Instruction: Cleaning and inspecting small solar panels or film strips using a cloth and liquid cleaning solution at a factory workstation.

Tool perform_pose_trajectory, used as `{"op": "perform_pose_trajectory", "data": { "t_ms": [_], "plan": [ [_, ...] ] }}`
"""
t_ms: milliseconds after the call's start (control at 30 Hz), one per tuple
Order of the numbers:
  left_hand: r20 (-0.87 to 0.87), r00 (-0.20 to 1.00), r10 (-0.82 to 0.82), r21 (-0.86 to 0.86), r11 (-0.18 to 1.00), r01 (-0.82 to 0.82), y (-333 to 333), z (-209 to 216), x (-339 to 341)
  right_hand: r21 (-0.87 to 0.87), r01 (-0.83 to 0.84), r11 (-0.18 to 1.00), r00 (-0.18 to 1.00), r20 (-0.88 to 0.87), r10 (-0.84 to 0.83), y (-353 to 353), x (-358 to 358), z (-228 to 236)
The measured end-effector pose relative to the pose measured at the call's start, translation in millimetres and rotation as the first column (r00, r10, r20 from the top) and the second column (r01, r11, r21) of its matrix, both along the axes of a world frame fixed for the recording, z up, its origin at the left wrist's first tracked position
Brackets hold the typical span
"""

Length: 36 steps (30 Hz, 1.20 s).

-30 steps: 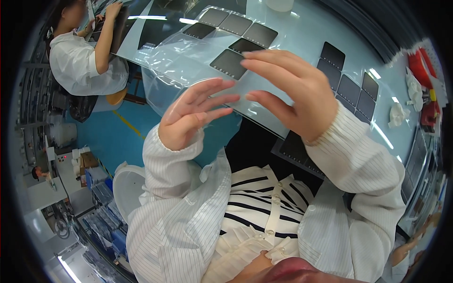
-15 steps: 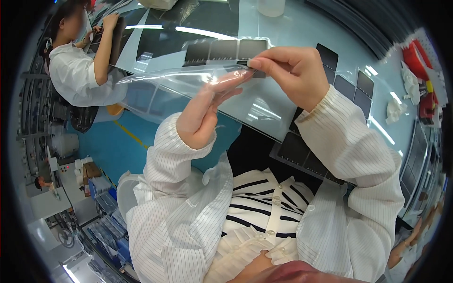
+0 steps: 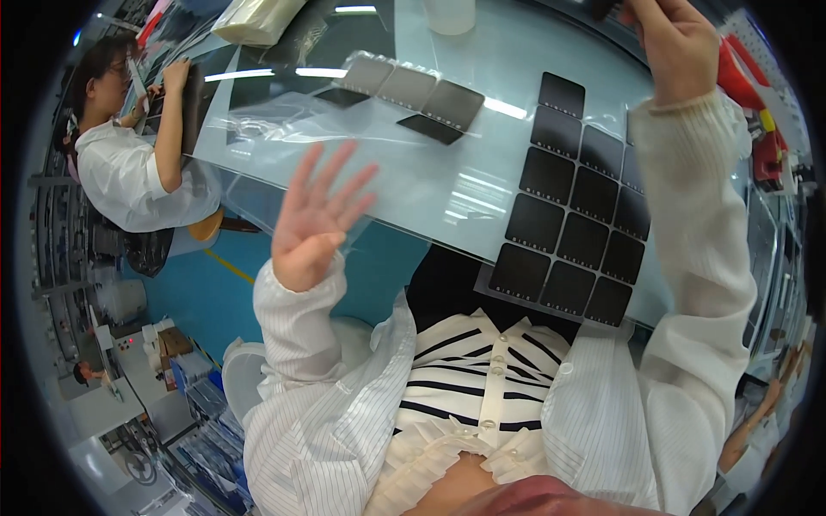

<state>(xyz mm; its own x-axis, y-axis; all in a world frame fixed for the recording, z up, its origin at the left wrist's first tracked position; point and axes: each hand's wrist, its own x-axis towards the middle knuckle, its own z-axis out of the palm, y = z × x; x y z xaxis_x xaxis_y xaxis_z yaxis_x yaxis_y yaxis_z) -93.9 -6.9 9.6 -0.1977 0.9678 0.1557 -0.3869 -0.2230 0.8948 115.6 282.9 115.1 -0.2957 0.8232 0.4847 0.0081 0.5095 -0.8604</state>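
Observation:
My left hand [image 3: 318, 215] is raised over the table's near edge, fingers spread, holding nothing. Below and beyond its fingertips, a clear plastic film [image 3: 267, 125] lies loosely on the glossy table. A strip of dark rounded-square panels [image 3: 406, 86] with a clear border rests at the film's right end, slightly lifted off the surface. My right hand [image 3: 680, 47] is reaching to the far right, its fingers closed and partly cut off by the upper edge. A dark object [image 3: 600, 8] shows at its fingertips, too cropped to name. Left of my right forearm lies a sheet of several black rounded-square panels [image 3: 570, 202], overhanging the near edge.
A co-worker in white [image 3: 142, 172] sits at the table's left end. A roll of clear film [image 3: 256, 19] and a white tub [image 3: 450, 15] stand at the back. Red items [image 3: 747, 86] line the right side. A yellowish stool [image 3: 206, 225] is beside the co-worker.
My right hand has let go of the film and moved far right. My left hand has come out from under the film and moved left, fingers spreading. The film has dropped onto the table.

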Motion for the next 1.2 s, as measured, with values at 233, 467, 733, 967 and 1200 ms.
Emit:
{"op": "perform_pose_trajectory", "data": {
  "t_ms": [233,467,733,967,1200],
  "plan": [
    [0.199,0.980,0.024,0.163,0.985,-0.057,21,1,-34,0.216,-0.114,0.970,0.926,0.376,0.025,-18,67,-36],
    [0.630,0.772,-0.078,0.314,0.935,-0.162,72,22,-72,0.560,-0.127,0.819,0.768,0.578,-0.276,-19,89,-106],
    [0.031,0.843,0.537,0.170,0.829,-0.533,46,-15,-83,0.662,-0.160,0.732,0.667,0.619,-0.415,-28,97,-104],
    [-0.448,0.473,0.759,0.029,0.541,-0.840,22,-10,-60,0.688,-0.155,0.709,0.647,0.613,-0.454,-21,94,-107],
    [-0.720,-0.061,0.691,0.372,0.310,-0.875,1,4,-57,0.680,-0.167,0.714,0.628,0.632,-0.455,-20,91,-106]
  ]
}}
